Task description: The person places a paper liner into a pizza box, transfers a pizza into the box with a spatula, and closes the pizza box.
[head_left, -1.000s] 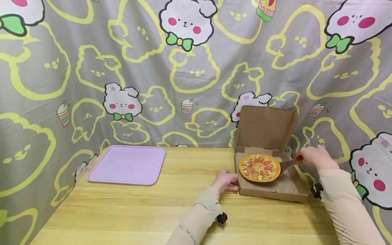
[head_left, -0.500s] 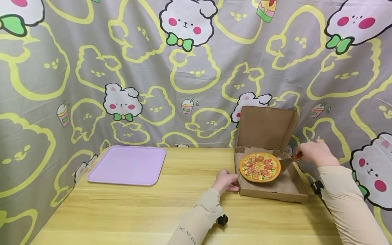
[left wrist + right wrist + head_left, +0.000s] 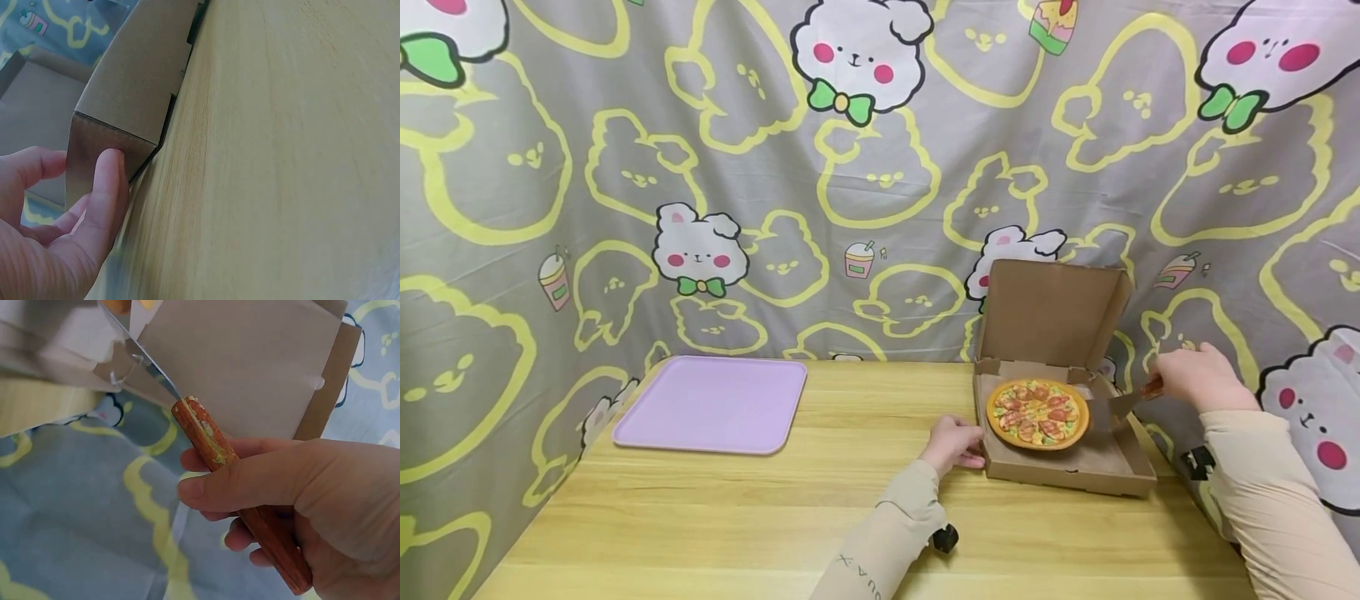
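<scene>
A round pizza (image 3: 1037, 414) with an orange-brown rim lies in the open cardboard pizza box (image 3: 1101, 458), towards its left side. My right hand (image 3: 1202, 379) grips the wooden handle (image 3: 206, 434) of a pizza spatula (image 3: 1126, 407) over the box's right wall. Its metal blade slopes down leftward to the pizza's right edge; whether the tip lies under the crust I cannot tell. My left hand (image 3: 953, 443) holds the box's near left corner. In the left wrist view its fingers (image 3: 107, 187) lie on both sides of that corner.
A flat lilac tray (image 3: 711, 404) lies at the table's far left. The box lid (image 3: 1051, 312) stands upright at the back, close to the patterned curtain (image 3: 880, 167). Bare wooden tabletop (image 3: 865, 417) stretches between tray and box.
Half a second ago the pizza was slightly tilted, its far side raised; now it lies flatter. My right hand has moved right, drawing the spatula back. My left hand has stayed at the corner.
</scene>
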### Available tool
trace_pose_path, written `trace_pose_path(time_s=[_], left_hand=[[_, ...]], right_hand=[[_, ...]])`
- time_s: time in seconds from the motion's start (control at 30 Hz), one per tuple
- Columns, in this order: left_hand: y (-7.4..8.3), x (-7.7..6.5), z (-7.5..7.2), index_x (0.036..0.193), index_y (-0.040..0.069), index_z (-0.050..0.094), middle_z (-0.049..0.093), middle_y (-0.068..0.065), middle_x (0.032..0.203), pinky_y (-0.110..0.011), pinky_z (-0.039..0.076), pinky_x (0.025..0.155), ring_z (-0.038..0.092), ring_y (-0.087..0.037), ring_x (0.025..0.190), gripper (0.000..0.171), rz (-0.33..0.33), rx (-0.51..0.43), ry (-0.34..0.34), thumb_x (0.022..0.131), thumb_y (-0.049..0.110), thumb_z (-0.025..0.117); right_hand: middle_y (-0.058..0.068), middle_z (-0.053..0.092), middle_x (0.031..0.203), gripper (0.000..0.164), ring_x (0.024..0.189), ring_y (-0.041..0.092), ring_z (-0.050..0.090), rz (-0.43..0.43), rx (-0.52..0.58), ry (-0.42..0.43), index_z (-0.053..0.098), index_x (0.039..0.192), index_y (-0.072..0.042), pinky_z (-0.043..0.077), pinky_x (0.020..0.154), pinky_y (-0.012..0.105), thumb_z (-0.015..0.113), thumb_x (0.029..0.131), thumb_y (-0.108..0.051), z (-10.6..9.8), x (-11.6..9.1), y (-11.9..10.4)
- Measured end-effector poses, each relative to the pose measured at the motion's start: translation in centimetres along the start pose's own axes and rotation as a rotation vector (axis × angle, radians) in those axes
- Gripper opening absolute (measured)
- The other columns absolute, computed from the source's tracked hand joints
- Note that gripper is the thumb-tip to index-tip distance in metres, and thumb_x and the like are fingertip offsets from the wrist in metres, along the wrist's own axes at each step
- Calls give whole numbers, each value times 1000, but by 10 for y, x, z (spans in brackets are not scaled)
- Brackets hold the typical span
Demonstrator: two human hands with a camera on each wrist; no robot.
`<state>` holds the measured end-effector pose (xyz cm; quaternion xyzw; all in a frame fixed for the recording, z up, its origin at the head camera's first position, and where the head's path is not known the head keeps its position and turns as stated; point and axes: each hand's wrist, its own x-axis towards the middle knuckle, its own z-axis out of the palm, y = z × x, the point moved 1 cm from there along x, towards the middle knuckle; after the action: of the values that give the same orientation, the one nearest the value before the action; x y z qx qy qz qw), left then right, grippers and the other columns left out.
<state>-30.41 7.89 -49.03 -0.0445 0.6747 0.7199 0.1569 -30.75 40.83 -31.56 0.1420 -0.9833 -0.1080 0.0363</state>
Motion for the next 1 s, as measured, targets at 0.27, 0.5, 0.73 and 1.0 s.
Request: trace_pose_path(time_s=[0.27,0.5,0.73,1.0], left_hand=[[-1,2,0,96,2,58,61,-10,73,-30,60,58,61,-16,50,12,2,-7,1,86,6,62],[-1,2,1,94,2,60,63,-12,74,-32,61,59,62,-17,51,10,2,-2,2,85,5,63],[-1,1,1,95,2,61,67,-16,80,-32,61,61,63,-17,52,11,-3,-1,-3,85,6,64],[-3,4,1,95,1,61,62,-9,72,-30,60,59,61,-15,50,12,0,-6,-1,86,6,65]], right_hand=[[5,71,75,23,65,15,56,12,-3,-10,65,67,-23,32,65,41,65,80,-5,10,-11,23],[4,72,76,23,65,17,60,11,-42,0,66,68,-24,32,66,41,66,82,-6,13,-19,38],[4,70,70,23,63,23,60,37,-76,33,61,63,-24,31,67,43,69,80,-10,7,-28,51],[6,64,62,24,61,26,54,135,-165,149,59,60,-18,32,69,47,78,75,-14,-1,-39,56]])
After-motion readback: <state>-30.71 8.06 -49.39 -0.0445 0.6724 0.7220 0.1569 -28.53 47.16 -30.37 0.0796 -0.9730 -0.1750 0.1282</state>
